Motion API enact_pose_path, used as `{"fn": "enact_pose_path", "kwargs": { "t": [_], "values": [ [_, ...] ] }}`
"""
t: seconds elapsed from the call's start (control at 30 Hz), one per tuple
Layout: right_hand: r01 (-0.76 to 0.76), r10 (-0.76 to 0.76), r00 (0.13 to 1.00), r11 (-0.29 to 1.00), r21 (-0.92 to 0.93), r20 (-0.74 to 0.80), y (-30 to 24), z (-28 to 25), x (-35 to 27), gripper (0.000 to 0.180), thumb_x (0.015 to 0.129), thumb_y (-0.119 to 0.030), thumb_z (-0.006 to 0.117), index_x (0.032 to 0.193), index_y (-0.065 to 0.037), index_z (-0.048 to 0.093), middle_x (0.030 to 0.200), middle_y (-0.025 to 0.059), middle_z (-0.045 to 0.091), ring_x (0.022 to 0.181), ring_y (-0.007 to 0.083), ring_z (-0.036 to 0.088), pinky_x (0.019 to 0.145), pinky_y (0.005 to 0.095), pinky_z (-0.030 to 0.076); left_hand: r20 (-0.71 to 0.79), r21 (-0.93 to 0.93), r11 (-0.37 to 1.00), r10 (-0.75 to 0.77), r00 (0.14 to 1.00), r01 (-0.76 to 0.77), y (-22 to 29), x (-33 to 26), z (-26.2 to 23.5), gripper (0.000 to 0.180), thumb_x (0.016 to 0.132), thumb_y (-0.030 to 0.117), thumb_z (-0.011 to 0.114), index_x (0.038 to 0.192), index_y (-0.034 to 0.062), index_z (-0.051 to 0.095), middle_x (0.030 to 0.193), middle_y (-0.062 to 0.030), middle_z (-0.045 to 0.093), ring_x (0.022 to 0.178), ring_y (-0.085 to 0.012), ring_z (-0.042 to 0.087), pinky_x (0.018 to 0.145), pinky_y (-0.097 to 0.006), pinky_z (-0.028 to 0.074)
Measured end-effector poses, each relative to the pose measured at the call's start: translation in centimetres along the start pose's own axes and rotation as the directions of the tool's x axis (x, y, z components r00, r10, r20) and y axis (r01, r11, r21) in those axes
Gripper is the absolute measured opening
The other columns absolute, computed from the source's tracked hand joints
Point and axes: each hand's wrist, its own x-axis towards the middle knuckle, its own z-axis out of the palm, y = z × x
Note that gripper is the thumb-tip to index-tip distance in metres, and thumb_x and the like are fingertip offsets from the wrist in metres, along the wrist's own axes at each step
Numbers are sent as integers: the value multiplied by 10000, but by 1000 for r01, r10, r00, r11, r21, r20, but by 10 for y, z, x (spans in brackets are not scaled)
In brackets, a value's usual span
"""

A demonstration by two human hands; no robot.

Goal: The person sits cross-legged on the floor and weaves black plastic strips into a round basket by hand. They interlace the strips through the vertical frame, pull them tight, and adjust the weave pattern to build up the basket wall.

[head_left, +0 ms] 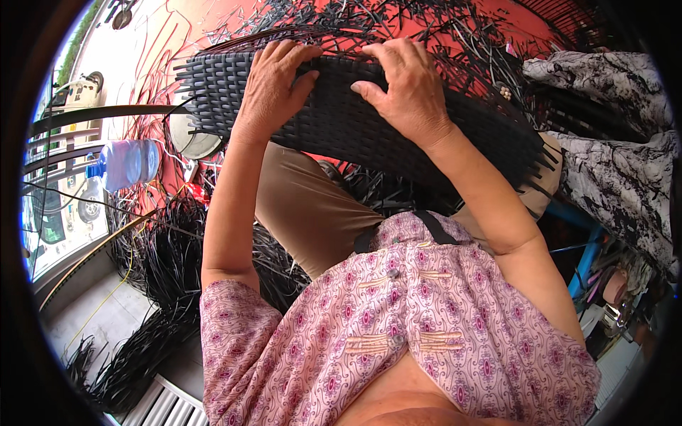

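Observation:
A dark woven panel [334, 106] of flat plastic strips lies across my lap, slanting down to the right. Loose strip ends stick out at both of its short sides. My left hand [273, 85] lies over its far edge, left of the middle, fingers bent over the edge and thumb against the weave. My right hand [410, 89] grips the same edge farther right, its thumb pointing toward the left hand. The fingertips at the edge are partly hidden. Long thin strips [305, 32] run along beyond that edge.
Loose black strips [462, 28] litter the red floor [167, 42] ahead. A bundle of black strips [167, 284] hangs at the left near a clear blue water bottle [128, 165]. Black-and-white patterned cloth [618, 156] drapes at the right above a blue frame [584, 259].

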Motion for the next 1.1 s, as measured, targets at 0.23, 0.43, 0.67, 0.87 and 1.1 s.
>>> {"fn": "enact_pose_path", "kwargs": {
  "t": [0.23, 0.43, 0.67, 0.87, 1.1],
  "values": [
    [-218, 219, 891, 975, -48, 397, 44, -7, 0, 655, 787, -525, 879, 1232, -62, 748, 1201, 147, 696, 1175, 341, 664, 1033, 460, 523, 211, -104, 990, 119, 970, -99, -2, 38, 26, 602, 848, 499, 833, 1259, 67, 748, 1196, -111, 678, 1188, -330, 615, 1052, -450, 484],
    [-231, 223, 927, 973, -9, 301, 46, -4, -9, 606, 741, -553, 884, 1134, -100, 801, 1115, 150, 722, 1120, 357, 674, 1004, 458, 532, 269, -142, 974, 209, 940, -176, 8, 54, 25, 505, 885, 427, 810, 1210, 45, 750, 1091, -135, 659, 1094, -359, 614, 950, -455, 492],
    [-277, 260, 907, 961, 3, 330, 49, 62, -29, 730, 604, -682, 869, 967, -53, 802, 1145, 188, 694, 1137, 372, 648, 1013, 491, 532, 339, -238, 971, 53, 939, 31, -5, 19, 51, 395, 869, 204, 783, 1218, 31, 715, 1094, -151, 615, 1050, -360, 594, 953, -476, 483],
    [-222, 205, 919, 975, 12, 338, 45, 43, -14, 717, 611, -737, 827, 862, -65, 804, 938, 219, 750, 1003, 404, 719, 916, 506, 574, 194, -256, 966, 80, 978, -28, -36, 14, 61, 351, 864, 216, 820, 1124, 9, 706, 1082, -164, 655, 1015, -374, 623, 898, -466, 506],
    [-265, 243, 946, 961, 82, 216, 32, 14, -39, 689, 655, -622, 875, 1045, -58, 812, 1094, 203, 763, 1099, 364, 724, 978, 479, 576, 265, -250, 968, 77, 961, -9, 9, 19, 46, 500, 825, 394, 861, 1135, 16, 752, 1066, -142, 691, 1073, -342, 668, 937, -435, 518]
  ]
}}
